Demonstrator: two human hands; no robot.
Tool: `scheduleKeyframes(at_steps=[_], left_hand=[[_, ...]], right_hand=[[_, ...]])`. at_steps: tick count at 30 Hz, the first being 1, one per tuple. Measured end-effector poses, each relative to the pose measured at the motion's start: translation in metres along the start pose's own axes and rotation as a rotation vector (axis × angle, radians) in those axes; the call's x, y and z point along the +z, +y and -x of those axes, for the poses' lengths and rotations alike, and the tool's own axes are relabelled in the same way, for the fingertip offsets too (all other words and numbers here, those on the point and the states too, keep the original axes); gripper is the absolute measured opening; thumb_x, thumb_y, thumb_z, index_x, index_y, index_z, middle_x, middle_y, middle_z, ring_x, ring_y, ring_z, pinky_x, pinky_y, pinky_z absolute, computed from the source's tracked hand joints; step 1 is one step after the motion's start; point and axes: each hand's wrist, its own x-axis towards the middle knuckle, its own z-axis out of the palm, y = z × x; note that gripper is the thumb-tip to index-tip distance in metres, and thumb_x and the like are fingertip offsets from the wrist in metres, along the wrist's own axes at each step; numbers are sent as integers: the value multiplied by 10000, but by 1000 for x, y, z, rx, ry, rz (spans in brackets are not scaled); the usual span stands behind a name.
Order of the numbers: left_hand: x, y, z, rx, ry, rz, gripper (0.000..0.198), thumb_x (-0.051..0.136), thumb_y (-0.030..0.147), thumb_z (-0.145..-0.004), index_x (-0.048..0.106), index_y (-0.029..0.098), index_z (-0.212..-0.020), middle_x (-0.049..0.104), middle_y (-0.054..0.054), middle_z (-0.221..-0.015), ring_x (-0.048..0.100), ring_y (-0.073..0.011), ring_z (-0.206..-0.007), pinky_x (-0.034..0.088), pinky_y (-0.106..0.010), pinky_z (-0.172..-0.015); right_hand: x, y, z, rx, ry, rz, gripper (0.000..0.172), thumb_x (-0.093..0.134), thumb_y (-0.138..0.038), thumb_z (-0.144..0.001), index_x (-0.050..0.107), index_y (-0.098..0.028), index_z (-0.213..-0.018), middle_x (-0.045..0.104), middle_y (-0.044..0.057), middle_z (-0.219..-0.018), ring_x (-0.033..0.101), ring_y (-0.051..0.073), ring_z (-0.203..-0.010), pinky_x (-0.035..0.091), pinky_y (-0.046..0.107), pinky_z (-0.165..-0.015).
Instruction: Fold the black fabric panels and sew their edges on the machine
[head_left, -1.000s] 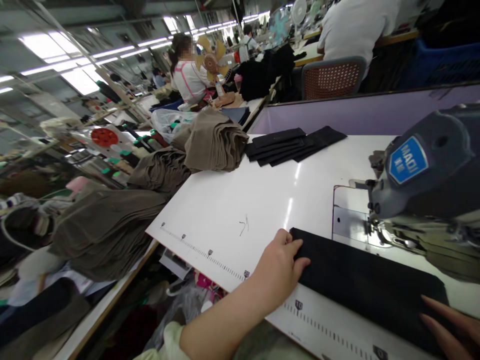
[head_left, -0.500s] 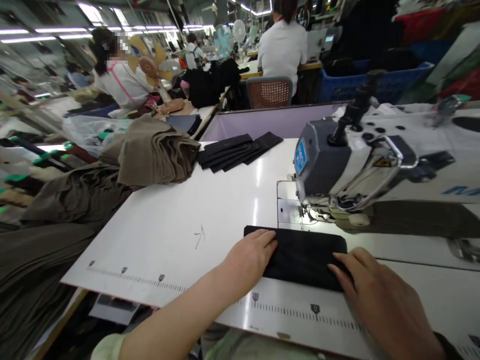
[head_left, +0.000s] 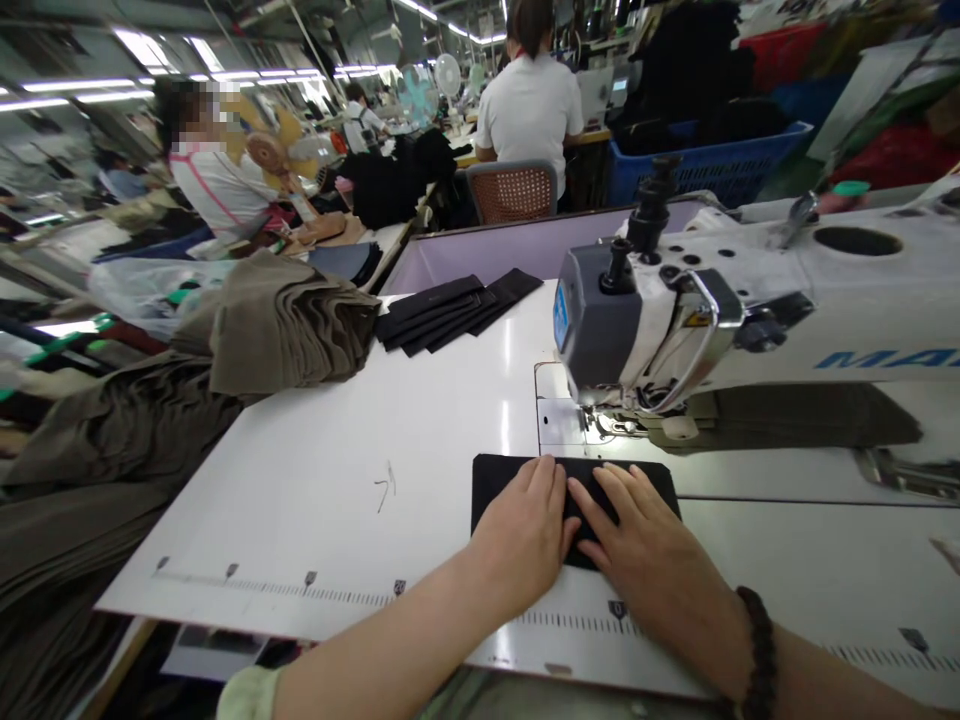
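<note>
A black rectangular fabric piece [head_left: 495,480] lies flat on the white sewing table in front of the sewing machine [head_left: 675,310]. My left hand [head_left: 525,520] presses down on its middle, fingers stretched out close together. Beside it, my right hand [head_left: 637,530] lies on the right half with the fingers spread. Both hands cover much of the cloth, and their fingertips almost meet. Just beyond the fabric's far edge is the machine's presser foot [head_left: 619,424]. A dark bracelet [head_left: 756,650] circles my right wrist.
Several black fabric pieces [head_left: 450,310] lie fanned at the table's back. Brown fabric stacks [head_left: 292,320] rise at the left. A ruler scale [head_left: 352,590] runs along the front edge, and thread scraps [head_left: 385,488] lie left of my hands. Co-workers [head_left: 529,105] sit further off.
My right hand has moved left from the fabric's right end onto its middle, its fingers now laid flat. My left hand still rests on the fabric. The view has shifted slightly right.
</note>
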Motion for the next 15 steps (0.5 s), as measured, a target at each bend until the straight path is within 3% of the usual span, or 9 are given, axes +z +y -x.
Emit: scheduleKeyframes(at_steps=[4, 9, 12, 15], left_hand=[[3, -1, 5, -63, -66, 22, 467, 386, 329, -946, 434, 1, -1275, 491, -211, -1308, 394, -302, -1269, 365, -445, -1023], [2, -2, 6, -140, -132, 48, 671, 417, 497, -909, 339, -2, -1351, 333, -203, -1430, 288, -291, -1341, 293, -429, -1089], [4, -14, 15, -203, -167, 31, 820, 440, 598, -856, 290, -24, -1369, 240, -231, -1461, 223, -333, -1359, 269, -471, -1094], [4, -34, 33, -296, -173, -33, 833, 440, 599, -855, 284, -44, -1361, 242, -271, -1444, 224, -370, -1349, 295, -528, -1060]], right_hand=[[8, 0, 9, 4, -25, -41, 443, 376, -279, -898, 451, -124, -1305, 427, 157, -1364, 368, 286, -1263, 329, 530, -979], [10, 2, 11, 3, -47, -24, 457, 385, -307, -890, 451, -129, -1305, 397, 157, -1392, 351, 297, -1274, 263, 590, -988], [10, 2, 10, -6, -37, -23, 461, 405, -299, -881, 454, -114, -1301, 390, 167, -1394, 346, 299, -1276, 245, 591, -996], [9, 2, 10, 0, -16, -24, 464, 398, -293, -887, 444, -113, -1312, 383, 163, -1401, 346, 289, -1275, 257, 577, -994]])
